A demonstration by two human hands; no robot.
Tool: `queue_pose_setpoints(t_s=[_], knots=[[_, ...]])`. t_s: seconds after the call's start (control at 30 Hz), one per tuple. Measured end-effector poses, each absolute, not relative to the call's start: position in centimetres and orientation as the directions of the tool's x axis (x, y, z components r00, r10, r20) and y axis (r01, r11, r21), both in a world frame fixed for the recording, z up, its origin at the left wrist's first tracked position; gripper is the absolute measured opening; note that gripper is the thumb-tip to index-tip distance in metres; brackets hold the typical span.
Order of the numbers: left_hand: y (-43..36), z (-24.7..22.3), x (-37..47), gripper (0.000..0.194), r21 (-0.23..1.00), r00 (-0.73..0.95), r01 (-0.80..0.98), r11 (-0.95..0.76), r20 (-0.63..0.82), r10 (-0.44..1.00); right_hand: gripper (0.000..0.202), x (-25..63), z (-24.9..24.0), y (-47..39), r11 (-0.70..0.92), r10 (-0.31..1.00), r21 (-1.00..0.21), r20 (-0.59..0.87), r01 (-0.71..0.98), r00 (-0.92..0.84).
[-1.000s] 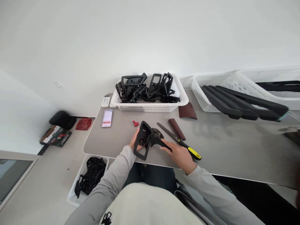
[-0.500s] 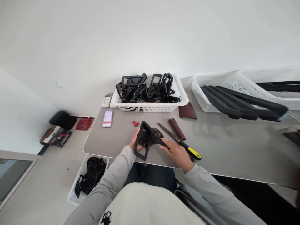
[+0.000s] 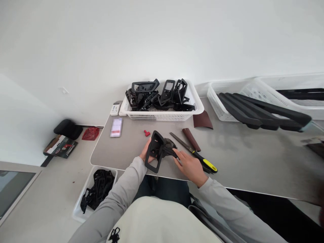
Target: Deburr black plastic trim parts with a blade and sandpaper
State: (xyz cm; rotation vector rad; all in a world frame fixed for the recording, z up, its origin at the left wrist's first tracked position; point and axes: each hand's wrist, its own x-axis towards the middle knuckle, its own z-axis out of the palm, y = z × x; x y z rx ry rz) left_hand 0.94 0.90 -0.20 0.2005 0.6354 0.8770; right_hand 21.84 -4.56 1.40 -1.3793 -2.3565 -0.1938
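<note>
My left hand (image 3: 146,151) grips the left side of a black plastic frame part (image 3: 149,158), with its oblong opening tilted toward me and a housing and arm sticking out to the right. On that arm, the fingers of my right hand (image 3: 189,165) are closed; their tips are partly hidden. A dark brownish piece shows behind the arm, too unclear to name. Beside my right hand lies a file (image 3: 183,143) with a black and yellow handle. A rolled strip of brown sandpaper (image 3: 191,139) rests next to it, and a small red piece (image 3: 146,133) lies farther left.
At the back, a white basket (image 3: 162,117) holds several similar black parts. A curved brown sheet (image 3: 203,120) lies beside it. Long black parts (image 3: 265,113) overhang another basket on the right. A phone (image 3: 116,127) lies left; a white bin (image 3: 76,216) of black parts stands below.
My right hand has shifted slightly left along the arm of the black frame part, covering more of its end. My left hand and the frame have stayed nearly still.
</note>
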Motion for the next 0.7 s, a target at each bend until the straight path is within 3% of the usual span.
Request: queue_pose_setpoints(t_s=[0.37,0.7], knots=[[0.9,-0.1,1.0,0.054,0.430,0.449,-0.655,0.621,-0.440,0.778,0.047,22.5,0.5,-4.4,0.527,0.826,-0.218,0.358,0.821,-0.435],[0.7,0.2,0.9,0.053,0.457,0.428,-0.654,0.603,-0.434,0.793,0.041,22.1,1.6,-4.2,0.464,0.833,-0.160,0.413,0.871,-0.368]])
